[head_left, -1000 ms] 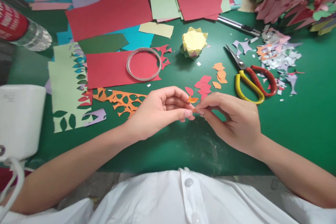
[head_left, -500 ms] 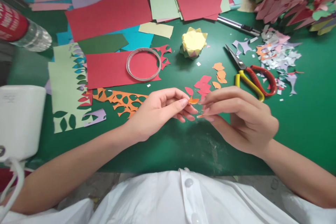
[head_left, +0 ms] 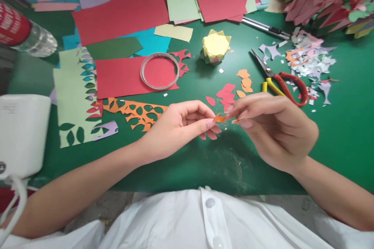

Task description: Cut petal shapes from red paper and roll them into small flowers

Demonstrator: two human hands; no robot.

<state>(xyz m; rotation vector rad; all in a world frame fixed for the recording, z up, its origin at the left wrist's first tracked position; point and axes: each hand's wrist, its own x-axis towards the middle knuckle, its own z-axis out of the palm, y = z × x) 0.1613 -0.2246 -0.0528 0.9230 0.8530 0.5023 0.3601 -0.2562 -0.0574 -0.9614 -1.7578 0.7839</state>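
Observation:
Between thumb and forefinger, my left hand (head_left: pixel 184 128) pinches small orange paper petals (head_left: pixel 220 118) by one end. My right hand (head_left: pixel 274 128) comes in from the other side, its thumb and a finger closed on another small orange paper piece (head_left: pixel 235 121). One of its fingertips is at the free end of the left hand's petals. Just beyond the hands lie red paper petals (head_left: pixel 225 94) and loose orange petals (head_left: pixel 244 73). A yellow folded-paper flower (head_left: pixel 216 46) stands farther back on the green table (head_left: pixel 187 167).
Scissors (head_left: pixel 277 78) lie open beside a heap of paper scraps (head_left: pixel 312 58). A craft knife (head_left: pixel 265 29) is behind them. To the left are a roll of tape (head_left: pixel 143 71) on red paper, a cut orange sheet (head_left: pixel 140 111), a white device (head_left: pixel 23 132) and a bottle (head_left: pixel 26 29).
My right hand has shifted slightly right, its thumb rising toward the fingers with the small orange piece. The petals in my left hand have moved a little right and down.

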